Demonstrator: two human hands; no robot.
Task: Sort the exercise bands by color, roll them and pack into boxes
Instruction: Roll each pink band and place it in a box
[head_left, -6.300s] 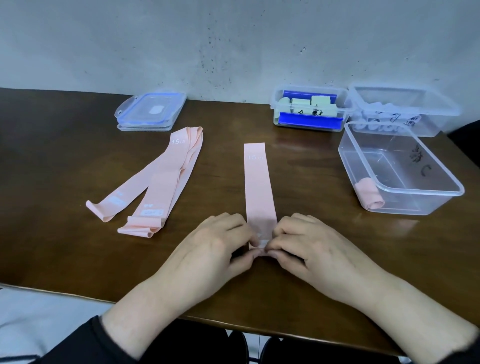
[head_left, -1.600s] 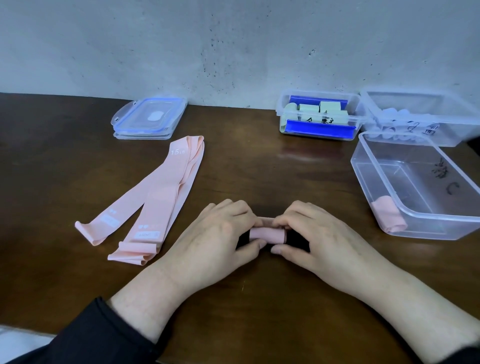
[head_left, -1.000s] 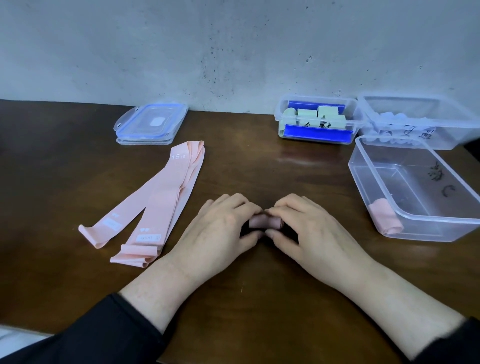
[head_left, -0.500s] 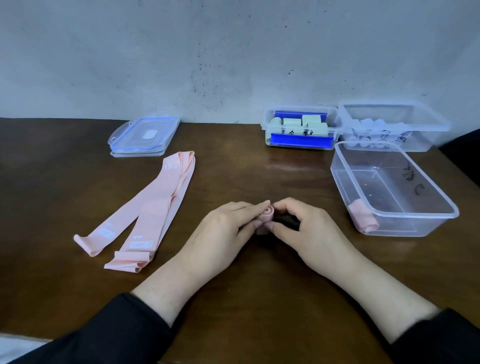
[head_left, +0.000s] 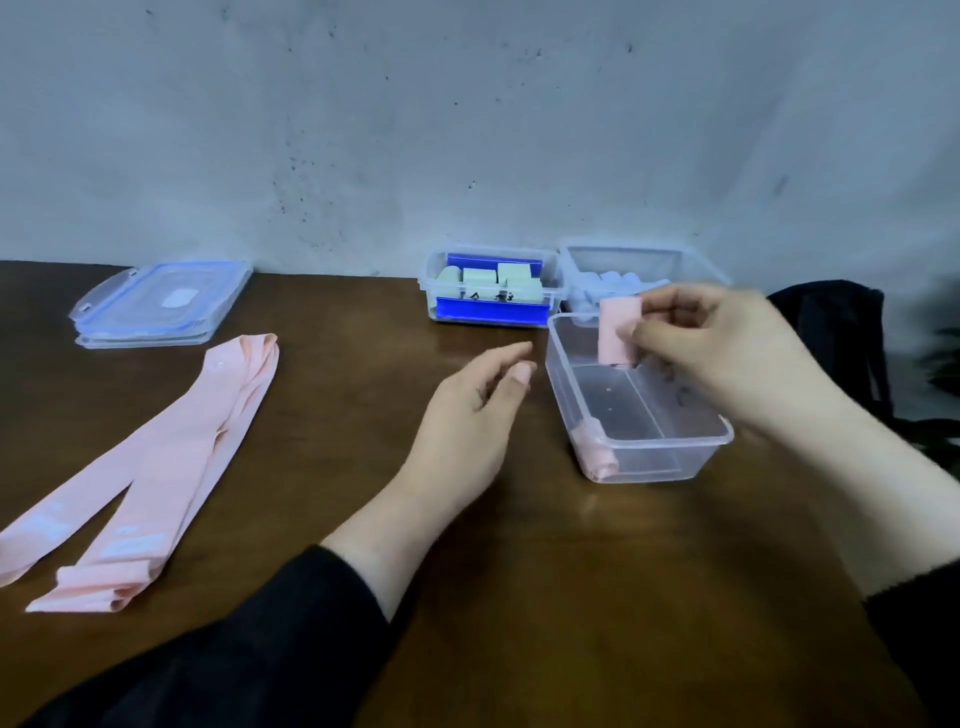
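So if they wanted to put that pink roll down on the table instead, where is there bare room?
Bare wood lies between the flat pink bands and the clear box, around the left hand, and along the near edge. Another gap runs between the stacked lids and the blue-lined box. The far right is crowded: three boxes together, the right hand holding the pink roll above them.

2 bare hands, left hand (head_left: 470, 415), right hand (head_left: 727, 348), black sleeves (head_left: 249, 649)
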